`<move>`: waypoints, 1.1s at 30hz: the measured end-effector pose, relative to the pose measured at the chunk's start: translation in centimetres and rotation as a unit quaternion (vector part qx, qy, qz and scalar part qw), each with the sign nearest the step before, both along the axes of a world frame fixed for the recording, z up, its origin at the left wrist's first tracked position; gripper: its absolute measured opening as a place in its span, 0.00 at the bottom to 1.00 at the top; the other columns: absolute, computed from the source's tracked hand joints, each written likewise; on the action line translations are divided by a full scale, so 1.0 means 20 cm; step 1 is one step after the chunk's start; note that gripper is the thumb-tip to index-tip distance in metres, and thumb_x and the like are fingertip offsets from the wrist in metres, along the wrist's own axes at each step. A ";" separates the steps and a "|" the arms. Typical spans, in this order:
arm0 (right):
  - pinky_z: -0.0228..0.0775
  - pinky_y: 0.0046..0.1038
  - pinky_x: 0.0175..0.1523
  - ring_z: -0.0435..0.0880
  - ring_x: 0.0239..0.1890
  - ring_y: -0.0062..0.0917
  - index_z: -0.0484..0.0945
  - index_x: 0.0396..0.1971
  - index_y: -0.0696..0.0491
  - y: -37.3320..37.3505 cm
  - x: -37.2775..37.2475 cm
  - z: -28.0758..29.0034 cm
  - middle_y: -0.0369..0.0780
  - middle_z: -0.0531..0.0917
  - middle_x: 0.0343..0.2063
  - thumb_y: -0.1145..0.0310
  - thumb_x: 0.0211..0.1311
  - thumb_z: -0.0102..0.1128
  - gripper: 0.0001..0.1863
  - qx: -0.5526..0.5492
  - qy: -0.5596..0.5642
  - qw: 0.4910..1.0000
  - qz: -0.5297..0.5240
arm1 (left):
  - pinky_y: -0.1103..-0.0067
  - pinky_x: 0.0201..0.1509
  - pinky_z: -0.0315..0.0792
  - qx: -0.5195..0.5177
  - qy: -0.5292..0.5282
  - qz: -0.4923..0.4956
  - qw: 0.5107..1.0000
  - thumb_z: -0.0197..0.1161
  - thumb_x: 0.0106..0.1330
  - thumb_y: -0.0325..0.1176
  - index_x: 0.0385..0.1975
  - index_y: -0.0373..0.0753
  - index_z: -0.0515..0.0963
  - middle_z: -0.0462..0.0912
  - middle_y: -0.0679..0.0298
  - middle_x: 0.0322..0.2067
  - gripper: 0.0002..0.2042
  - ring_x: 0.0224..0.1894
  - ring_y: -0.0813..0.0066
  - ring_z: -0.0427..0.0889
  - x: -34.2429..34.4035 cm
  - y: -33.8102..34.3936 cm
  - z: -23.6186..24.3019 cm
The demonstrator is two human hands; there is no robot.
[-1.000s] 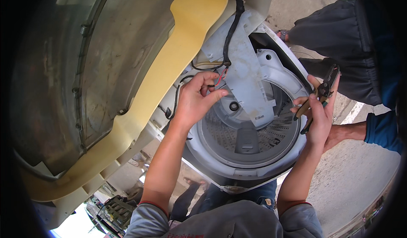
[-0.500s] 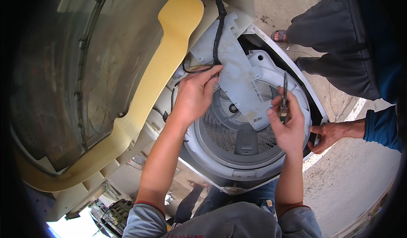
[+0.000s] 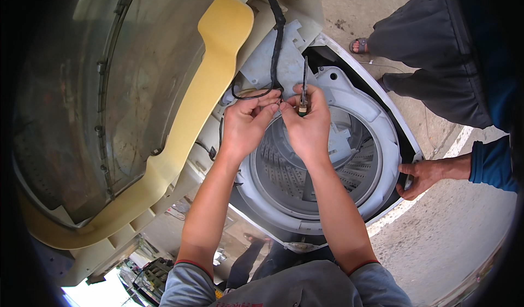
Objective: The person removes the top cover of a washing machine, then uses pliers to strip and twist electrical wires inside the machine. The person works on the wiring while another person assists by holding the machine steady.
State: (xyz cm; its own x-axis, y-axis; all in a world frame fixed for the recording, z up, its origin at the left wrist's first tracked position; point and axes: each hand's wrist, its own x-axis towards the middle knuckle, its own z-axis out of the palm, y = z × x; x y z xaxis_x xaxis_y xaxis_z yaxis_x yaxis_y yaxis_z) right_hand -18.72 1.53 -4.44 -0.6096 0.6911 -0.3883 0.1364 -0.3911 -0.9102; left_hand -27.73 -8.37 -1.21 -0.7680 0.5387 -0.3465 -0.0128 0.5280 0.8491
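Note:
Over an opened top-load washing machine, my left hand [image 3: 244,129] pinches thin wires [image 3: 280,101] at the end of a taped black harness [image 3: 278,42]. My right hand [image 3: 308,132] grips dark pliers [image 3: 304,75], jaws pointing up, while its thumb meets the wire ends beside my left fingertips; the exact grip there is too small to make out. A pale blue-grey sheet part [image 3: 257,64] lies behind the hands, partly over the round tub [image 3: 383,143]. A loop of black cable hangs by my left fingers.
A raised lid assembly with a yellow inner edge [image 3: 221,25] fills the left. At the right a co-worker [image 3: 426,34] in dark trousers stands on the concrete, their hand [image 3: 423,173] on the machine's white cabinet rim [image 3: 355,58].
My right hand has moved left and inward with the pliers, meeting my left fingers at the wires. The co-worker's hand has shifted onto the cabinet's edge.

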 end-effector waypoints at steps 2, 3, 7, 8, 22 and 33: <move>0.72 0.23 0.41 0.80 0.34 0.19 0.74 0.48 0.57 0.00 -0.01 -0.01 0.37 0.81 0.32 0.80 0.57 0.62 0.17 0.005 0.012 1.000 0.010 | 0.79 0.54 0.78 0.000 0.022 0.006 1.000 0.65 0.68 0.22 0.49 0.28 0.83 0.87 0.56 0.47 0.11 0.47 0.76 0.84 0.03 0.00 0.00; 0.71 0.22 0.40 0.79 0.33 0.19 0.74 0.48 0.57 0.02 -0.01 0.00 0.37 0.80 0.31 0.80 0.57 0.61 0.17 -0.021 0.020 0.999 0.021 | 0.79 0.53 0.79 -0.001 0.033 0.010 0.999 0.65 0.67 0.21 0.48 0.29 0.83 0.88 0.56 0.46 0.11 0.46 0.76 0.85 0.03 0.00 0.00; 0.69 0.20 0.38 0.74 0.32 0.15 0.74 0.48 0.58 0.09 0.00 0.06 0.33 0.77 0.31 0.81 0.58 0.60 0.17 -0.071 0.037 0.996 0.048 | 0.80 0.47 0.79 -0.023 0.235 -0.068 0.969 0.64 0.65 0.20 0.44 0.34 0.86 0.89 0.57 0.41 0.10 0.40 0.74 0.88 0.03 0.05 0.04; 0.69 0.20 0.38 0.74 0.32 0.15 0.73 0.48 0.58 0.09 0.00 0.07 0.33 0.77 0.31 0.81 0.59 0.60 0.17 -0.068 0.036 0.996 0.052 | 0.80 0.46 0.79 -0.023 0.259 -0.070 0.963 0.64 0.64 0.20 0.43 0.35 0.86 0.89 0.57 0.40 0.10 0.39 0.73 0.88 0.02 0.05 0.01; 0.69 0.21 0.41 0.75 0.33 0.16 0.72 0.48 0.58 0.19 0.04 0.06 0.34 0.77 0.30 0.82 0.60 0.59 0.16 0.031 0.028 0.992 0.122 | 0.75 0.36 0.80 -0.093 0.259 -0.187 0.943 0.68 0.65 0.32 0.45 0.45 0.86 0.88 0.60 0.34 0.10 0.30 0.67 0.88 -0.05 0.06 0.03; 0.68 0.20 0.39 0.74 0.32 0.13 0.72 0.48 0.58 0.25 0.04 0.06 0.32 0.77 0.29 0.81 0.61 0.59 0.15 -0.084 0.019 0.988 0.128 | 0.75 0.33 0.79 -0.102 0.313 -0.185 0.926 0.69 0.64 0.33 0.45 0.48 0.86 0.88 0.63 0.27 0.10 0.28 0.68 0.87 -0.06 0.04 -0.02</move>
State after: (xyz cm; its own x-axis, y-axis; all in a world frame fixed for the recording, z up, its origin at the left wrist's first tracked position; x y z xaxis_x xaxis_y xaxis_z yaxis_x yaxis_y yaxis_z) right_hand -18.00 6.44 -3.21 -0.7718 0.4412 -0.4579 0.2173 -0.4938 -0.8420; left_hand -29.02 -7.57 -1.66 -0.6290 0.7771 -0.0201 0.6614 0.5485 0.5115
